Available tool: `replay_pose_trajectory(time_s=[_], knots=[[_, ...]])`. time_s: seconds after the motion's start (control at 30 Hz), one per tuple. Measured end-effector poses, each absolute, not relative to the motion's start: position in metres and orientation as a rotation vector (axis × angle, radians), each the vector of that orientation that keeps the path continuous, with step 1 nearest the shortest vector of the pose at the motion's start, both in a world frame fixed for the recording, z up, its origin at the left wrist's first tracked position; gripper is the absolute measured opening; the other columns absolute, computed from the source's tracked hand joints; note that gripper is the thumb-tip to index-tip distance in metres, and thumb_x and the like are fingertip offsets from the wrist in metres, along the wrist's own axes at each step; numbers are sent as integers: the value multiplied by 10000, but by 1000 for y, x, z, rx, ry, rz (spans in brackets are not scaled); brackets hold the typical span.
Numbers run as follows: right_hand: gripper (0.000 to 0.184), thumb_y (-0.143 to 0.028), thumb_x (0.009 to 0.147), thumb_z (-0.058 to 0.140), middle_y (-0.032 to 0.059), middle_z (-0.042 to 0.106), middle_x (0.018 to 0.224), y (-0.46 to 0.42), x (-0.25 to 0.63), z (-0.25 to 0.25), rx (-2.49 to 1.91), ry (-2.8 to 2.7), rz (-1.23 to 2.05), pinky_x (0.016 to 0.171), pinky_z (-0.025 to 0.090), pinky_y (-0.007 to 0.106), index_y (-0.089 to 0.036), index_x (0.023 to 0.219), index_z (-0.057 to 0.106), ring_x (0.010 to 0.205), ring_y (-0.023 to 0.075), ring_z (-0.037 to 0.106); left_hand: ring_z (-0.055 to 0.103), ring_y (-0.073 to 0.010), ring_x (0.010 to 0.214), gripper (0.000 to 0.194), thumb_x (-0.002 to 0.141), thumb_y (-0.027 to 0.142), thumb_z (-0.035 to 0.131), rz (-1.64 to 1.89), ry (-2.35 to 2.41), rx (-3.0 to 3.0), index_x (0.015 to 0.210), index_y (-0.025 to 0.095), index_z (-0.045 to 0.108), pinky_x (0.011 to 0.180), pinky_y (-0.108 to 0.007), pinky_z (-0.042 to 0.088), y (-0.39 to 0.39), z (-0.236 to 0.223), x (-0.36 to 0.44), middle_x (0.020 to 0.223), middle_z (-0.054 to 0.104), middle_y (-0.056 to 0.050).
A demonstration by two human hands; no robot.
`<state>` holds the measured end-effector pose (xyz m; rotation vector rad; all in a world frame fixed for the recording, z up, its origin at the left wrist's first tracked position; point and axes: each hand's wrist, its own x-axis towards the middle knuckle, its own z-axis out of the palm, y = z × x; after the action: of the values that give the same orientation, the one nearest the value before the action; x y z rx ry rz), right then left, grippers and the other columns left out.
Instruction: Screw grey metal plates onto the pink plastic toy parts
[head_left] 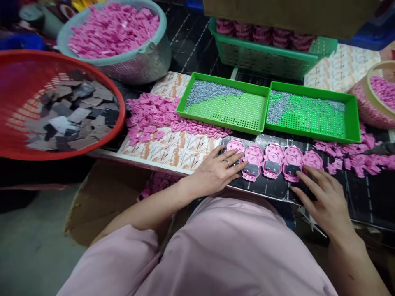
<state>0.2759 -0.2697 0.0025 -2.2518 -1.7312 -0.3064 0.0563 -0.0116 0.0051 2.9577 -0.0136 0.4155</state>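
Several pink plastic casings (273, 154) lie in a row on the dark bench top in front of me. Dark rectangular plates (273, 167) sit in the lower part of some of them. My left hand (217, 168), with a ring on one finger, rests with fingers stretched over the leftmost casing and touches the edge of its neighbour. At the other end of the row, my right hand (328, 195) has its fingers apart. Its fingertips touch the last casing (313, 159) and the dark plate (291, 170) beside it. What lies beneath the left fingers is partly hidden.
Behind the row stand two green trays (228, 127) (317, 133) of small metal pieces. A red basket (121, 111) holds flat plates at the left. Pink parts (151, 113) lie loose on both sides, and fill a blue basket (154, 61). A green crate (262, 57) stands at the back.
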Motion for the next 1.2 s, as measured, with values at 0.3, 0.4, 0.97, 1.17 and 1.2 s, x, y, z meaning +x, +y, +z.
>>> replay_pose_trajectory(time_s=[0.3,0.4,0.97,1.17,1.2], knots=[[628,-476,917,524,155,416,1470,-236,287,2,-2143,-1964,-350,1037,336,610,-269,1483,345,1284,413,453,325,-282,1417,558,952,532,445,365,-118,2973,1421,229,449,1151,-471,239,-34,-1,85,1522,371,-113],[590,-468,943,463,158,421,1466,-227,290,-4,-2128,-2081,-254,1038,340,608,-266,1483,341,1301,407,437,362,-283,1395,529,960,484,462,275,-168,2984,1419,221,454,1142,-483,258,-37,-3,94,1493,415,-113],[478,-245,829,699,26,694,1014,-150,285,69,-1650,-2135,-289,730,528,354,-350,1281,582,814,208,660,485,-265,1306,480,958,477,459,576,-216,2932,1326,192,573,1102,-427,367,-39,-1,65,1413,515,-123],[150,-243,929,565,48,683,940,-31,224,61,-1360,-2438,-218,682,478,298,-177,1006,676,845,184,599,487,-242,1302,468,982,467,398,619,-69,2930,1311,192,586,1142,-402,331,-37,-11,53,1379,554,-89],[169,-252,943,540,50,686,957,-14,213,57,-1368,-2481,-217,659,461,301,-178,1001,681,857,190,591,482,-242,1307,452,975,458,423,616,-57,2930,1306,199,590,1146,-399,329,-37,-14,53,1365,568,-78]])
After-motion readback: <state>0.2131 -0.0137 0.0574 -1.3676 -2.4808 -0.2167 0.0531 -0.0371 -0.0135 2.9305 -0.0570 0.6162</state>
